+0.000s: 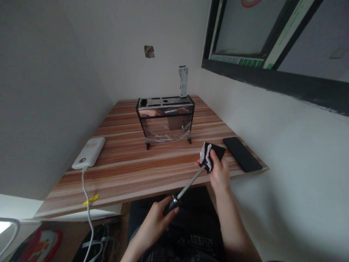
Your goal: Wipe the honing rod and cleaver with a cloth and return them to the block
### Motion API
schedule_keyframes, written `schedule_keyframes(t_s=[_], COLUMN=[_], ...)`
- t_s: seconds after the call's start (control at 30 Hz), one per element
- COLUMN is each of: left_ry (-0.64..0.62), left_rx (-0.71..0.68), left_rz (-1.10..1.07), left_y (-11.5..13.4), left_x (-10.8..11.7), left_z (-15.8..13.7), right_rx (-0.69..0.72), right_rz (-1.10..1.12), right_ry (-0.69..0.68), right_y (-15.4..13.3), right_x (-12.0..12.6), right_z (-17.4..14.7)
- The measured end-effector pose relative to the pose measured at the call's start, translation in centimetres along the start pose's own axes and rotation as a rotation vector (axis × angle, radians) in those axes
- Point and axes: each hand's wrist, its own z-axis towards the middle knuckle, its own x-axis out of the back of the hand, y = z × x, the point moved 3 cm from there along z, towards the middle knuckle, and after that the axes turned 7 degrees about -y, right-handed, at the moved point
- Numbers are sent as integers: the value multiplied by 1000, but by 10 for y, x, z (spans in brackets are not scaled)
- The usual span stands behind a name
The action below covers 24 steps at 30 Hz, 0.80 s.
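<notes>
Rod: slim grey metal rod with black handle (191, 182), slanting across the near edge of the brown striped wood-grain worktop (122, 178).
Left grip: left hand (160, 215) wrapped round the handle.
Right grip: right hand (218, 169) pinching a bunched black-and-white cloth (208, 155) at the rod's far end.
Slip risk: loose folds could shift, letting the hidden tip jab fingers.
Knock risk: wide swing could hit the flat black phone-like slab (242, 154).
</notes>
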Motion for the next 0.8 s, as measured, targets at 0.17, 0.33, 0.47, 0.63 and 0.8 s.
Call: schedule_keyframes(t_s=[0.17,0.33,0.47,0.63,0.8], left_ry=[60,101,118,136,234], left_rx=[39,53,67,47,0], left_rz=[156,213,219,176,119], left_y=[0,-3,-3,2,9], left_x=[2,2,1,2,8], left_z=[-1,1,1,2,9], right_rx=[20,29,32,4,-105], right_rz=[1,-4,34,25,-149], right_ry=[24,15,36,-11,-259], right_y=[-2,-4,-3,9,29], right_x=[-1,-1,-3,-15,-41], right_z=[1,0,0,-7,-31])
